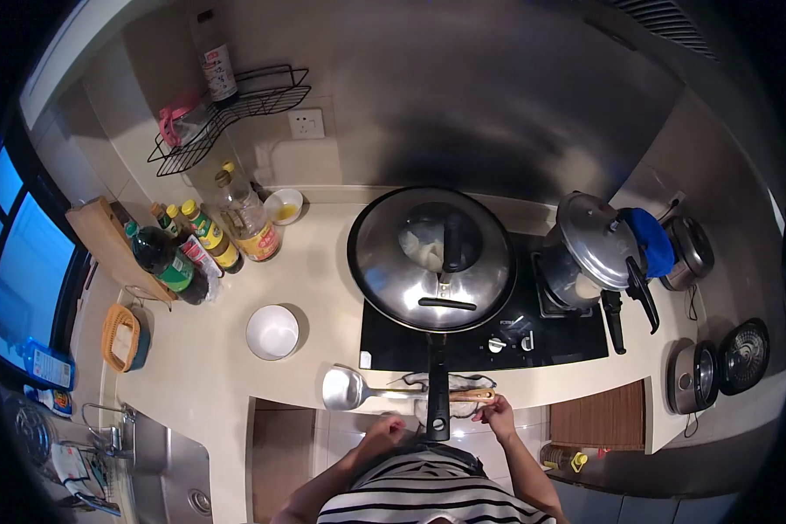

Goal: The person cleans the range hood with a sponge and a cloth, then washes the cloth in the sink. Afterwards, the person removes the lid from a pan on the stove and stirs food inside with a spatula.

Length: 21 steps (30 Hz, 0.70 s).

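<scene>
My right hand (499,419) is at the counter's front edge, its fingers drawn together just below the wooden handle end of a metal wok spatula (346,388); I cannot tell what is in them. The spatula lies across a patterned grey-white cloth (479,382) at the edge, its broad blade pointing left. Below the spatula's shaft, my left hand (382,431) is curled in front of my striped shirt, its fingertips turned inward. Between both hands passes the black handle (437,397) of a large wok, covered by a domed steel lid (384,262) with a glass window.
A pressure cooker (589,240) sits on the right burner of the black hob (402,345). To the left are a white bowl (272,333), several bottles (170,262) and a sink (162,463). An open small appliance (692,377) stands at far right.
</scene>
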Tool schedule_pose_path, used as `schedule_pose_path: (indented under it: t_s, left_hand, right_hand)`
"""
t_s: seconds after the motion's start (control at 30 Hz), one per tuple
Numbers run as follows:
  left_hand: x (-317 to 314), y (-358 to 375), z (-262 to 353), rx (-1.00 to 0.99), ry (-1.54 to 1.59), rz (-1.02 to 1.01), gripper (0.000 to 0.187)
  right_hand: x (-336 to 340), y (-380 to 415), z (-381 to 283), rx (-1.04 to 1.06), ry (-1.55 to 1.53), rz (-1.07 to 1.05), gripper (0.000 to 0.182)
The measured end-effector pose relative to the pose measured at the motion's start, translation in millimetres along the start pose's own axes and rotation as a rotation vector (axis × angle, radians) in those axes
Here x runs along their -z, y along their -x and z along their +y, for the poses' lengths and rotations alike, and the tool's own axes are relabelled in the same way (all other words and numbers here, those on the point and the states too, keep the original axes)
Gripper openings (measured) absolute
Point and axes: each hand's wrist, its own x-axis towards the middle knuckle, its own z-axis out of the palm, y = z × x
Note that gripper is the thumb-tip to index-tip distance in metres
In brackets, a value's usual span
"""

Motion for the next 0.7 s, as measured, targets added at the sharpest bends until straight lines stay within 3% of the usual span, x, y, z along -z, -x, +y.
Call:
schedule_pose_path:
  t_s: [0.23,0.33,0.4,0.47,0.6,0.63,0.67,0.7]
  left_hand:
    - [-2,-6,-4,-0.148,-0.012,0.043,0.016]
    - [-1,-4,3,-0.118,-0.002,0.033,0.015]
    - [-1,-4,2,-0.135,0.001,0.032,0.015]
    - [1,-4,4,-0.154,0.001,0.029,0.015]
    - [2,-1,6,-0.126,-0.01,0.005,0.014]
    - [1,-2,4,-0.085,0.015,-0.031,0.014]
    - [1,-3,3,-0.106,0.008,-0.067,0.014]
    - [2,-2,5,-0.148,-0.024,-0.033,0.014]
  right_hand:
    - [4,-3,8,0.01,0.004,0.016,0.017]
    - [6,-2,-7,-0.104,-0.066,0.004,0.017]
    - [14,-7,-9,-0.145,-0.06,0.123,0.017]
    - [21,-18,-9,0.012,-0.157,0.194,0.016]
    - [34,-47,-16,0.312,0.277,0.38,0.015]
    - [34,-51,-18,0.345,0.474,0.473,0.024]
    - [26,-51,-28,0.542,0.589,0.502,0.035]
    - [18,-49,-48,0.555,0.762,0.509,0.047]
